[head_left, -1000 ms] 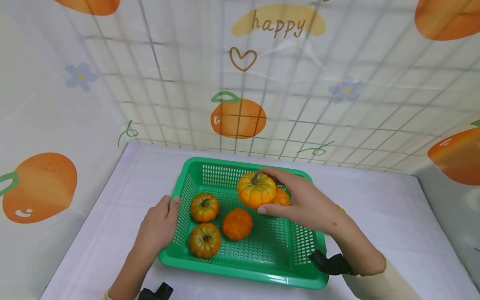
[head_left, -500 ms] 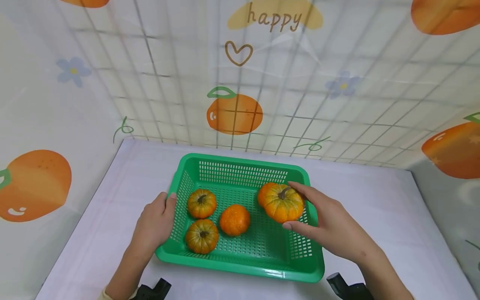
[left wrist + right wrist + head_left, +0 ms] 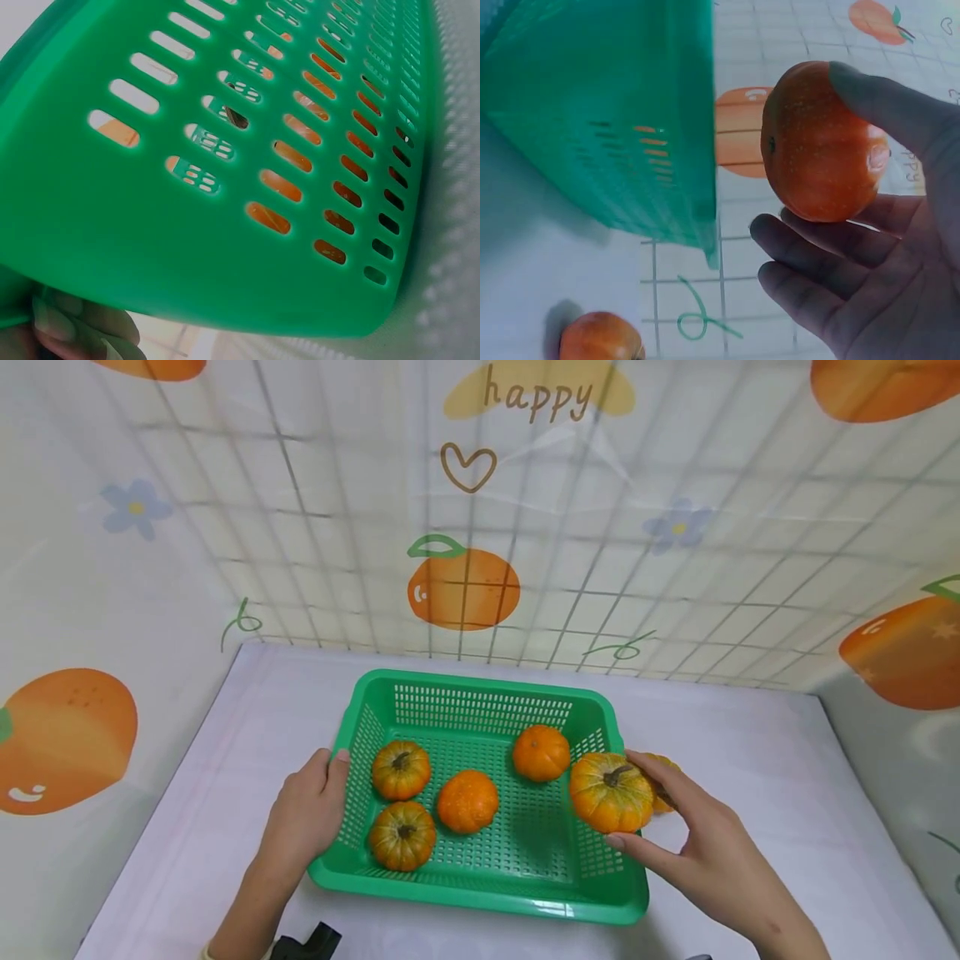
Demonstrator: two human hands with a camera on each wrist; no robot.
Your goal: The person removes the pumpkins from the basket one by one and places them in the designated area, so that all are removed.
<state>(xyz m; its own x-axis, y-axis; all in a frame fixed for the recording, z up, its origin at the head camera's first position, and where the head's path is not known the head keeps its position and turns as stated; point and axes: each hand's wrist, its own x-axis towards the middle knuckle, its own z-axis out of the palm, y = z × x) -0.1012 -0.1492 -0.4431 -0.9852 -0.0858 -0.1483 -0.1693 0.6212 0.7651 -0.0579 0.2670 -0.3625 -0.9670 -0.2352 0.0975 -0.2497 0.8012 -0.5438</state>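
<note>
the right hand (image 3: 712,852) pinches a striped pumpkin (image 3: 611,793) between its thumb and fingers, while in the right wrist view its lower fingers stand spread apart below the fruit. that pumpkin, stem facing up, is held in the air by the basket's right side, higher than the rim and not touching it. the left hand (image 3: 306,810) grips the left rim of the green basket (image 3: 480,900), thumb on top; the left wrist view shows only some of its fingertips, under the edge. inside the basket four pumpkins rest on the slotted floor: a back-left pumpkin (image 3: 401,770) and a front-left pumpkin (image 3: 402,837), both striped with stems up, a plain orange middle pumpkin (image 3: 468,802) just beside them, and another orange one, the back-right pumpkin (image 3: 541,753), near the far right corner. an outside pumpkin (image 3: 600,339) lies on the white-covered worktop (image 3: 750,752), right of the basket, mostly hidden by the right hand in the head view. behind rises a white sheet (image 3: 360,552) printed with grid lines, orange fruit, blue flowers, a heart and the word "happy".
</note>
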